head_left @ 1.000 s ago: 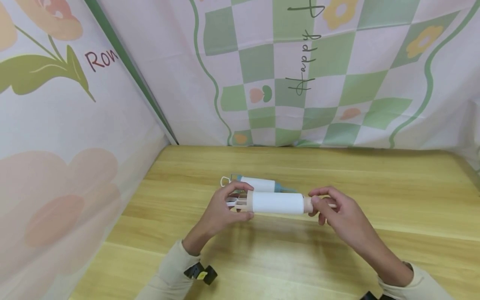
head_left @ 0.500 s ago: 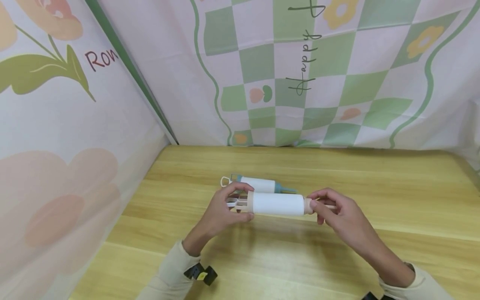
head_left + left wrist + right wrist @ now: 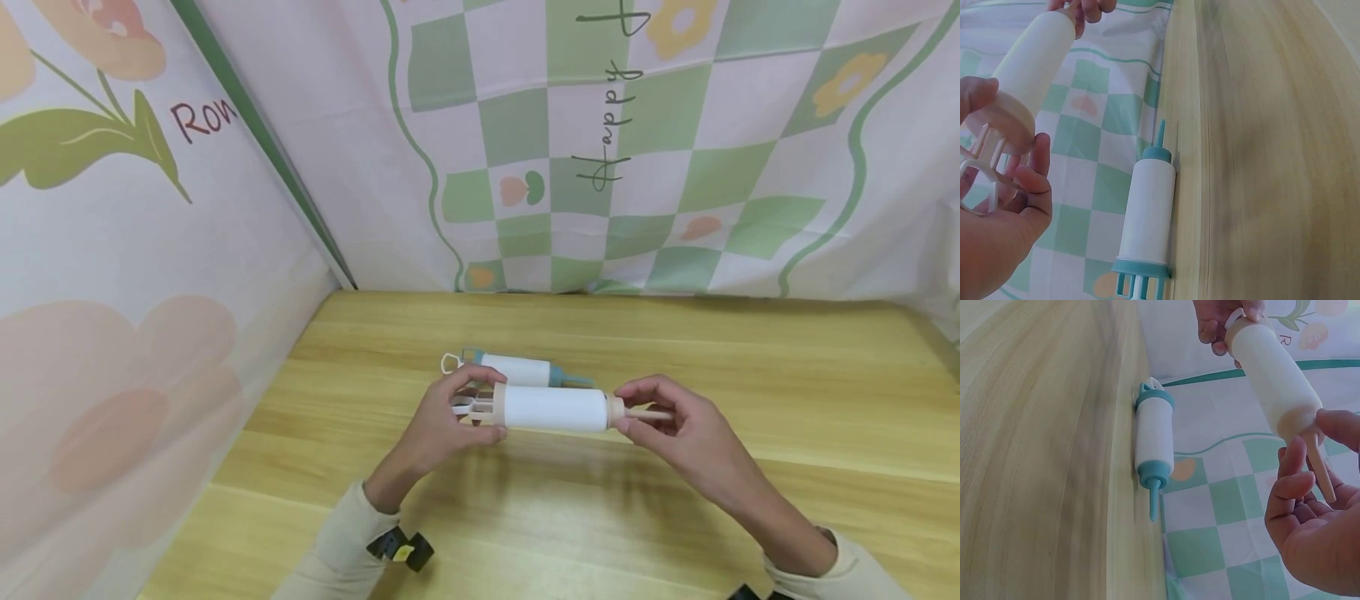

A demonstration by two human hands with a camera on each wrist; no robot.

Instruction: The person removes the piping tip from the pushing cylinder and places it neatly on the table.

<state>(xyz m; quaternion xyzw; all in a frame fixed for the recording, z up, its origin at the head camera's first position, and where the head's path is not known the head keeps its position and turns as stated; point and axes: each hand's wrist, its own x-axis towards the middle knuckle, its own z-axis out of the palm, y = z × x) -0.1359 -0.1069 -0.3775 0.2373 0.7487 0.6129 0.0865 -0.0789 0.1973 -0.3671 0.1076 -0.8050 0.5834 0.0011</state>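
A syringe with a white barrel (image 3: 555,407) and beige ends is held level above the table. My left hand (image 3: 442,425) grips its beige flanged end, thumb and fingertips at the rim; a ring-shaped plunger handle (image 3: 982,178) lies within that palm. On the opposite end, my right hand (image 3: 690,425) pinches the beige nozzle cap (image 3: 616,412) between thumb and forefinger. The thin nozzle (image 3: 1319,465) points in toward the right palm. Behind the held one lies a second syringe (image 3: 517,368), white with teal ends, partly covered by the left fingers in the head view.
The wooden table (image 3: 750,358) runs back to a hanging cloth (image 3: 517,129) with green checks. Another printed cloth (image 3: 225,217) hangs along the left side. A black wrist camera (image 3: 401,546) is strapped over the left sleeve.
My right thumb and fingers have shifted round on the nozzle cap, showing more of the nozzle. The left hand and the teal-ended syringe have stayed put.
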